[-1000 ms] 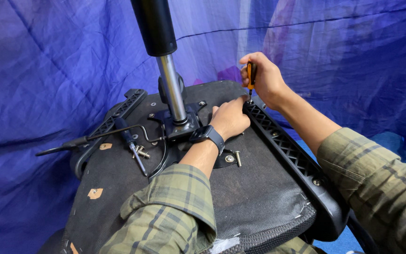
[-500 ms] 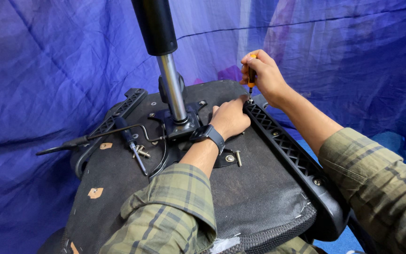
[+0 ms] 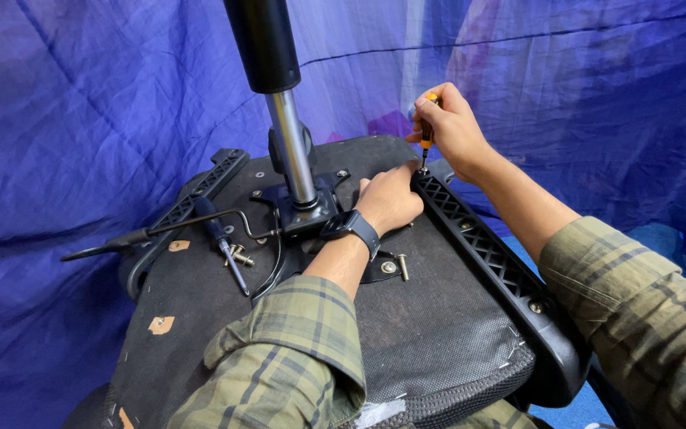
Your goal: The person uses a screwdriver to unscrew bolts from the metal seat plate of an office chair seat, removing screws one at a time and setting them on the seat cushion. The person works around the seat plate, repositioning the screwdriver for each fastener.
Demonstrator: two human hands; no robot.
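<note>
Keeping the orange screwdriver [image 3: 427, 131], gripped in the curled right hand [image 3: 450, 131], upright on the armrest bracket [image 3: 486, 242] screw, loosely closed left hand [image 3: 391, 199] steadying the seat underside [image 3: 430, 318].

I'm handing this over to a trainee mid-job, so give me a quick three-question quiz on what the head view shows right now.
1. True or false: the right hand holds a screwdriver with its tip down at the black armrest bracket.
2. Where does the left hand rest?
A. on the grey gas-lift column
B. on the seat underside beside that bracket's far end
C. on the blue sheet
3. What lies on the seat underside just to the left of the gas-lift column, tip toward the camera?

Key
1. True
2. B
3. A second screwdriver, with loose screws beside it.
</note>
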